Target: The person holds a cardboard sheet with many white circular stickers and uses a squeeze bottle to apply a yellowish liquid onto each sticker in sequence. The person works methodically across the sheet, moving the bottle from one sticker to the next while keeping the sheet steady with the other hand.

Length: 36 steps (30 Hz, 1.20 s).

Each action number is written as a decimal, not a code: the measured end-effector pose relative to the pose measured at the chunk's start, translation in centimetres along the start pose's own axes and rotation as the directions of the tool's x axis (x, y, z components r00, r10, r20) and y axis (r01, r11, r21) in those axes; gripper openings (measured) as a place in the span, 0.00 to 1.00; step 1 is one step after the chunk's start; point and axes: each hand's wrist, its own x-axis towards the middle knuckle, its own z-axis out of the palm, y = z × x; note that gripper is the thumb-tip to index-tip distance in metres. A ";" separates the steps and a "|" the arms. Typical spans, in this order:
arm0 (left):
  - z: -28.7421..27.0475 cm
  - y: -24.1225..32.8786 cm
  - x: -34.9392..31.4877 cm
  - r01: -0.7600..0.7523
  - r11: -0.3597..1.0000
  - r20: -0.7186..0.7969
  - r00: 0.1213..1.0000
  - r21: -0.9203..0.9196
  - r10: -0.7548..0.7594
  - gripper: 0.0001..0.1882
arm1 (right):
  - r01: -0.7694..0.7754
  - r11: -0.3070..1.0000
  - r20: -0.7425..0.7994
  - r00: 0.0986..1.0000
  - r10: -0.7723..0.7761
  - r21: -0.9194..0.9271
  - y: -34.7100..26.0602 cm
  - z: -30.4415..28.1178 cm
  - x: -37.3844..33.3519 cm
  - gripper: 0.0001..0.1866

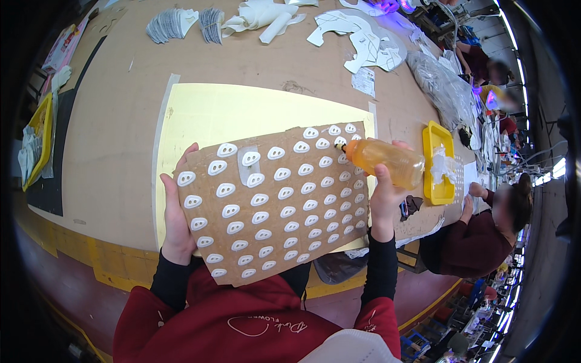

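Observation:
A brown cardboard sheet [275, 236] covered with rows of several small white oval pieces is tilted up over the table edge. My left hand [175, 212] grips its left edge. My right hand [385, 195] holds a soft plastic squeeze bottle [390, 162] of amber liquid at the sheet's right side. The bottle lies nearly level, its orange nozzle [344, 147] pointing left and touching the white pieces near the sheet's top right corner. Under the sheet lies a pale yellow mat [236, 112] on the brown table.
A yellow tray [437, 162] with clear plastic sits right of the bottle. White cut pieces [363, 39] and grey stacks [172, 24] lie at the table's far end. A yellow bin [37, 136] stands at the left edge. Another person [484, 233] in dark red works at the right.

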 end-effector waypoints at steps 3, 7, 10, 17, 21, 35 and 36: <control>-0.1 0.0 0.1 0.011 1.000 -0.016 1.000 0.025 -0.010 0.32 | 0.067 0.995 0.041 0.997 -0.064 -0.072 -0.4 0.5 0.2 0.29; -0.1 0.0 0.1 0.015 0.996 -0.042 0.999 0.093 -0.012 0.34 | 0.104 0.981 0.056 0.994 -0.096 -0.163 -0.6 0.6 0.8 0.28; -0.3 0.1 0.0 0.021 0.997 -0.026 0.999 0.079 -0.019 0.34 | 0.075 0.976 0.056 0.996 -0.065 -0.204 -1.1 0.8 1.7 0.26; 0.2 0.0 0.0 0.012 1.000 -0.060 0.998 -0.005 -0.012 0.31 | 0.034 0.983 0.123 0.992 -0.012 -0.180 -2.2 0.9 3.1 0.23; 0.1 0.0 -0.1 0.006 1.000 -0.039 0.999 0.002 -0.005 0.32 | -0.033 0.990 0.169 0.984 0.056 -0.137 -2.4 0.9 3.6 0.23; -0.2 -0.1 0.0 -0.006 1.000 -0.009 1.000 0.025 0.007 0.31 | 0.049 0.956 0.237 0.971 0.022 -0.290 -2.0 0.6 4.9 0.23; -0.2 0.0 0.0 -0.001 0.999 -0.015 1.000 0.046 0.002 0.32 | 0.037 0.958 0.232 0.972 0.031 -0.283 -2.0 0.5 5.0 0.23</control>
